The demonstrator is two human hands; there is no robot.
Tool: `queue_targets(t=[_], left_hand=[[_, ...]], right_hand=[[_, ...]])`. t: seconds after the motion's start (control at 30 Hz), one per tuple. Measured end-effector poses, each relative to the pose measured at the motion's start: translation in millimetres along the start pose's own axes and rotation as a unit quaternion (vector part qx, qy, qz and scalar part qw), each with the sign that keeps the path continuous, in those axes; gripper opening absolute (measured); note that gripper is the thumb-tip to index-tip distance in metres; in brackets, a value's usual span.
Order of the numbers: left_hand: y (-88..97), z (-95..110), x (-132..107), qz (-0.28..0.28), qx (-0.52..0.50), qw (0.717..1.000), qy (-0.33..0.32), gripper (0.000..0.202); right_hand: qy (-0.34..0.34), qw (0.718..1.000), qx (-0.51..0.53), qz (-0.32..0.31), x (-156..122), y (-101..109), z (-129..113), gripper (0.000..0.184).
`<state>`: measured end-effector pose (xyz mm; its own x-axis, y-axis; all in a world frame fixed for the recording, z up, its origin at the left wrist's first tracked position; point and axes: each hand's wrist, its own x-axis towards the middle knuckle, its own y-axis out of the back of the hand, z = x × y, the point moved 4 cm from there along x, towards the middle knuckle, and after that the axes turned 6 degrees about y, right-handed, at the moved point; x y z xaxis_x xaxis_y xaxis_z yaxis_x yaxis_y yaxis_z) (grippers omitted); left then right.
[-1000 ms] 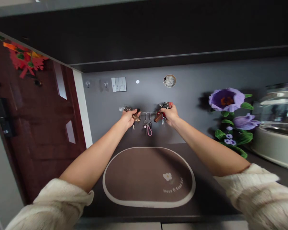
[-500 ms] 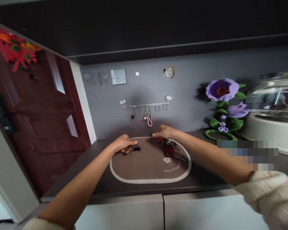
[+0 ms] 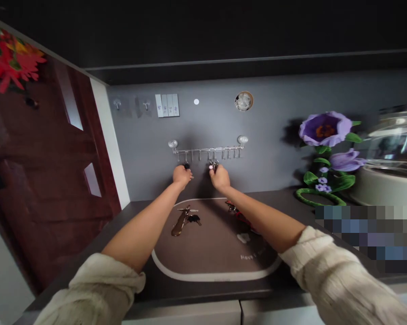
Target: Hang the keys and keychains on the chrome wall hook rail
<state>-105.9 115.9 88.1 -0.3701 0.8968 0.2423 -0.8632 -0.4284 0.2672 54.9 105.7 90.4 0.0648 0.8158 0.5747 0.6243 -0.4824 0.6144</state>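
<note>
A clear hook rail (image 3: 203,149) is fixed to the grey wall by two suction cups. My left hand (image 3: 182,176) is at its left part, fingers closed around a black-headed key (image 3: 187,166) below a hook. Further right, my right hand (image 3: 221,178) closes on a bunch of keys (image 3: 213,164) with a pink charm; its fingers hide most of the bunch. Both bunches are still at the hooks. Below, on the brown mat (image 3: 203,253), lie keys with a brown fob (image 3: 179,224) and, partly behind my right forearm, keys with red parts (image 3: 231,206).
A purple fabric flower (image 3: 325,131) and a large pale appliance with a clear cover (image 3: 386,167) stand at the right. A dark cabinet (image 3: 203,36) overhangs the counter. Small hooks (image 3: 145,105) and a labelled switch panel (image 3: 167,105) are on the wall; a dark red door (image 3: 54,180) is leftward.
Both hands have left the keys on the mat and risen to the rail, closing on the hanging keys. The brown-fob keys now lie uncovered. The view has shifted slightly.
</note>
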Motion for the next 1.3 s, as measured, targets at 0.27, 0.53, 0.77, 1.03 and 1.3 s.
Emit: queue_targets(t=[0.27, 0.53, 0.77, 1.03, 1.3], left_hand=[[32.1, 38, -5, 0.015, 0.136, 0.990, -0.044, 0.021], [43.0, 70, -19, 0.005, 0.163, 0.980, -0.109, 0.018], [37.1, 10, -85, -0.138, 0.220, 0.964, -0.062, 0.022], [65.4, 6, -119, -0.174, 0.323, 0.926, -0.092, 0.049], [82.3, 49, -121, -0.308, -0.087, 0.947, -0.039, 0.057]], right_hand=[[0.036, 0.997, 0.061, 0.009, 33, 56, -36, 0.043], [0.062, 0.987, 0.008, -0.150, -7, 44, -23, 0.035], [0.111, 0.931, -0.163, -0.306, -82, 25, 7, 0.022], [0.103, 0.931, -0.073, -0.341, -77, 68, -27, 0.033], [0.050, 0.851, 0.368, -0.372, -67, 91, -47, 0.056]])
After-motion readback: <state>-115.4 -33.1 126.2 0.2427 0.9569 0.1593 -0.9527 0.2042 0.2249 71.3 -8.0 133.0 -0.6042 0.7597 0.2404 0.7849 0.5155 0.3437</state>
